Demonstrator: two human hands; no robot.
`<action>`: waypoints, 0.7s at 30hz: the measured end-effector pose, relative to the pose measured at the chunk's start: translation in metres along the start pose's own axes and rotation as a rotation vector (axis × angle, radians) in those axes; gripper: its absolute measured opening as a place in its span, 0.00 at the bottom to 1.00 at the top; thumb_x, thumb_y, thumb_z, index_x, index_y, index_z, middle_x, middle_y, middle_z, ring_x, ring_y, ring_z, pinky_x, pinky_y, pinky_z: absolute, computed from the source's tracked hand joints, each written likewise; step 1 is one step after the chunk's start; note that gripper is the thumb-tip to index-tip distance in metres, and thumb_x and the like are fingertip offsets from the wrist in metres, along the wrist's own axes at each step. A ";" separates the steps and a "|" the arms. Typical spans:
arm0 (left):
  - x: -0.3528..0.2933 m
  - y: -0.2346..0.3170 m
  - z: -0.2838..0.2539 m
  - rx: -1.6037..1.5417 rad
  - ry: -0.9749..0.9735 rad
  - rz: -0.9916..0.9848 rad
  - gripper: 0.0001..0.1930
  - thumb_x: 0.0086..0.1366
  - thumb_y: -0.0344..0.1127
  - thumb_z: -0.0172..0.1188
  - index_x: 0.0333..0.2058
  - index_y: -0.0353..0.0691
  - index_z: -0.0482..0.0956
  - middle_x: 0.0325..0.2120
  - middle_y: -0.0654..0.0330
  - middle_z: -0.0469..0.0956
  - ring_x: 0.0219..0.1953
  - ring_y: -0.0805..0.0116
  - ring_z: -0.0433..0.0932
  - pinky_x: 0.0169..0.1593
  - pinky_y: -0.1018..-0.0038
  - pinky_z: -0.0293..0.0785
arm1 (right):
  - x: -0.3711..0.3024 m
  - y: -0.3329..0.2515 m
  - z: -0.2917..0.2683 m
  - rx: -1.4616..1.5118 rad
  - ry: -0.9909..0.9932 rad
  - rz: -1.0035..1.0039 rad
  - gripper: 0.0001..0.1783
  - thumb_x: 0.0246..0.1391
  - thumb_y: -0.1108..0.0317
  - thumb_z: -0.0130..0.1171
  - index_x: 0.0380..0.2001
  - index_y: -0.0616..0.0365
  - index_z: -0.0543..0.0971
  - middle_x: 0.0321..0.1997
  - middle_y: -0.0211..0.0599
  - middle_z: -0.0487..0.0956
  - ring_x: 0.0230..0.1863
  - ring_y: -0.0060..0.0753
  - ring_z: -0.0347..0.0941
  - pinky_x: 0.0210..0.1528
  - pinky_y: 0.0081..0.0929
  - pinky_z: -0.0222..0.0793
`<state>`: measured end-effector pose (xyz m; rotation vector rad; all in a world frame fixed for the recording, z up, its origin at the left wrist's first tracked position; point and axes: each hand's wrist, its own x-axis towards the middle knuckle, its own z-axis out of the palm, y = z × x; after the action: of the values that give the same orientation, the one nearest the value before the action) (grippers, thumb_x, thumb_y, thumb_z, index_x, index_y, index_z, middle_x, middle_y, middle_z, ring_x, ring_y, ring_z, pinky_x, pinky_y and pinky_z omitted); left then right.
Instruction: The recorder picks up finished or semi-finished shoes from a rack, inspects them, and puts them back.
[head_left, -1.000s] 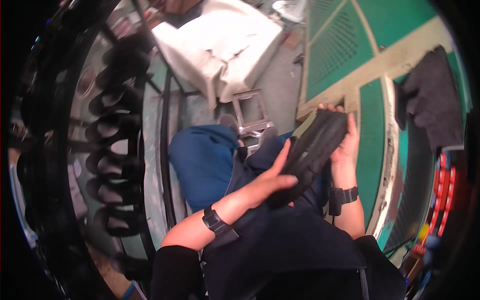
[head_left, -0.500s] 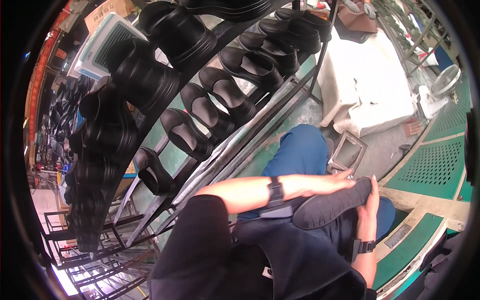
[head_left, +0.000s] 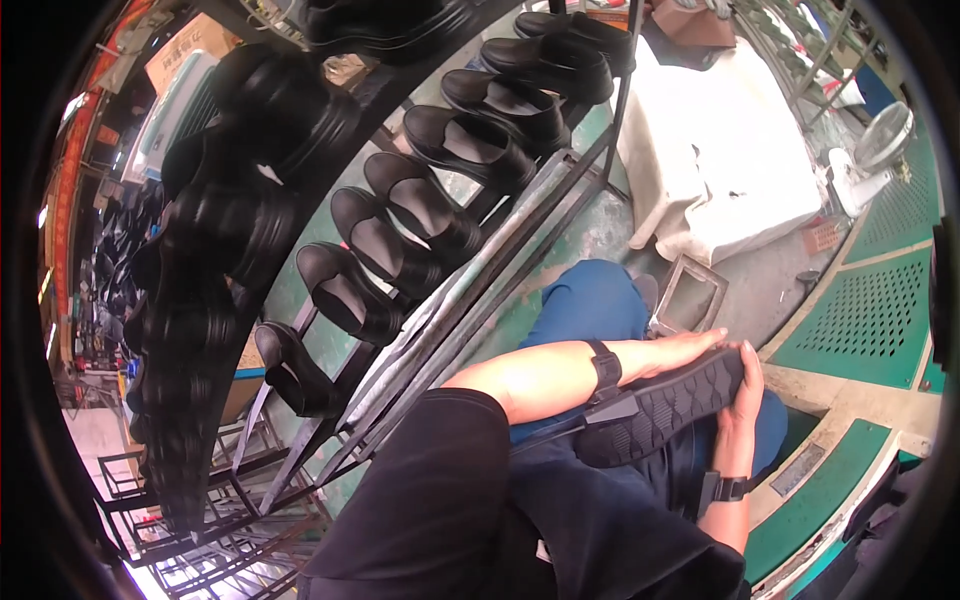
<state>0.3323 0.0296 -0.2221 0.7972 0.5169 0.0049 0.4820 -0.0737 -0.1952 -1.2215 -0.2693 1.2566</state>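
Observation:
A black shoe (head_left: 665, 408) lies across my lap, its ridged sole turned up toward me. My right hand (head_left: 742, 388) grips it round the toe end, fingers along the edge of the sole. Along the shoe's far side lies my left hand (head_left: 688, 350), its fingers stretched out and resting against the upper. Part of the left palm is hidden behind the sole. Both wrists carry black straps, and the left forearm passes over my blue trouser leg (head_left: 590, 305).
A slanted metal rack (head_left: 480, 265) at the left bears several black slip-on shoes (head_left: 425, 205). Ahead stand a cloth-covered table (head_left: 710, 150) and a small frame (head_left: 692, 295). Green perforated panels (head_left: 855, 325) and a white fan (head_left: 885, 135) are at the right.
My left forearm has shifted right and its fingers have slid forward along the shoe's far side. The shoe has tilted slightly. The rack appears shifted left and down as the view turns.

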 end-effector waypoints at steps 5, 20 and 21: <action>-0.003 -0.004 -0.004 0.117 0.086 -0.051 0.49 0.66 0.76 0.41 0.72 0.41 0.55 0.67 0.45 0.62 0.68 0.54 0.61 0.68 0.58 0.58 | -0.003 0.000 -0.001 -0.043 0.273 0.021 0.13 0.60 0.58 0.62 0.37 0.57 0.80 0.36 0.35 0.82 0.37 0.30 0.79 0.43 0.28 0.76; -0.003 0.010 -0.002 0.029 0.057 0.005 0.43 0.72 0.70 0.39 0.63 0.31 0.69 0.63 0.52 0.69 0.65 0.63 0.65 0.68 0.66 0.58 | 0.009 0.001 0.008 0.020 0.006 0.078 0.12 0.62 0.61 0.56 0.36 0.61 0.80 0.36 0.34 0.81 0.39 0.28 0.78 0.45 0.25 0.73; -0.001 0.009 0.000 -0.053 0.035 0.041 0.42 0.72 0.69 0.39 0.61 0.32 0.71 0.61 0.54 0.71 0.62 0.65 0.67 0.66 0.67 0.61 | 0.011 0.001 0.011 -0.036 -0.013 0.065 0.14 0.63 0.61 0.55 0.38 0.62 0.81 0.38 0.35 0.82 0.41 0.29 0.78 0.46 0.25 0.73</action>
<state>0.3332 0.0360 -0.2153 0.7572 0.5317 0.0699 0.4778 -0.0588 -0.1966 -1.2620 -0.2638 1.3212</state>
